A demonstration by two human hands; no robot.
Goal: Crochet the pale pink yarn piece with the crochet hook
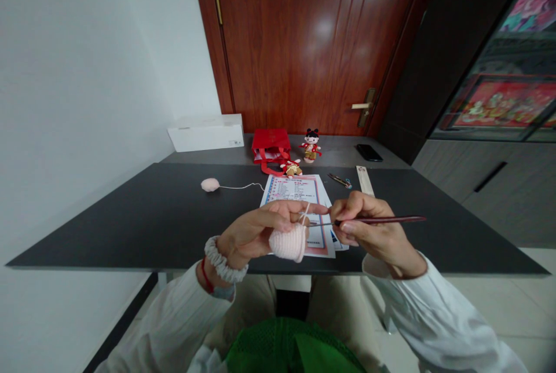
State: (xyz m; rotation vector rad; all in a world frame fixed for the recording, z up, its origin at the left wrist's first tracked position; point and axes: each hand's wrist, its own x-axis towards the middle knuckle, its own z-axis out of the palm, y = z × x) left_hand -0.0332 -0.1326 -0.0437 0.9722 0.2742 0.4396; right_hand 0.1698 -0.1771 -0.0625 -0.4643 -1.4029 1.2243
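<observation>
My left hand is closed on a pale pink crocheted piece, pinching its top edge, with a strand of yarn running over my forefinger. My right hand grips a dark red crochet hook, and the hook's metal tip points left into the pink piece's rim. Both hands hover just above the near edge of the black table. A small pink yarn ball lies on the table to the left, its thin strand trailing toward the printed sheet.
Further back stand a red bag, a small doll, a smaller crocheted figure, scissors, a ruler, a phone and a white box. A wooden door is behind; a cabinet stands at the right.
</observation>
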